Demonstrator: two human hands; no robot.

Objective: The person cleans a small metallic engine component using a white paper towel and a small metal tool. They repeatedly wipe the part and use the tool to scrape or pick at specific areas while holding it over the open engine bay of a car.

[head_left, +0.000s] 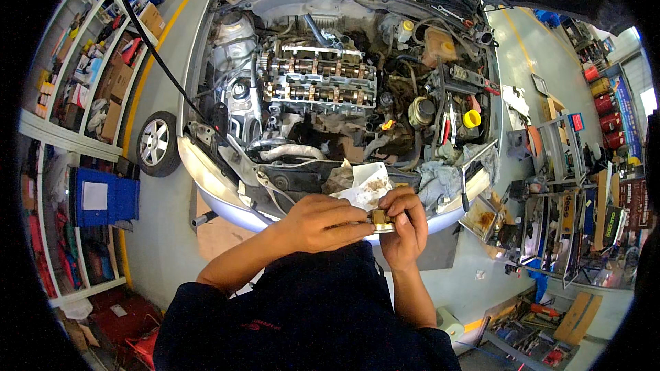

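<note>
At the front edge of the engine bay, my left hand (323,223) and my right hand (403,227) meet around a small brownish-gold metal part with a pale rim (381,221). The fingers of both hands are closed on it, and they hide much of its shape. Just beyond them lies a white sheet with dark smudges (366,185). Farther back sits the opened engine (322,81), its camshafts exposed in two rows.
Pliers with red handles (447,127), a yellow cap (471,119) and a grey rag (440,180) lie on the bay's right side. A wheel (158,143) leans at the car's left. Shelves (58,130) line the left; a metal cart (550,227) stands right.
</note>
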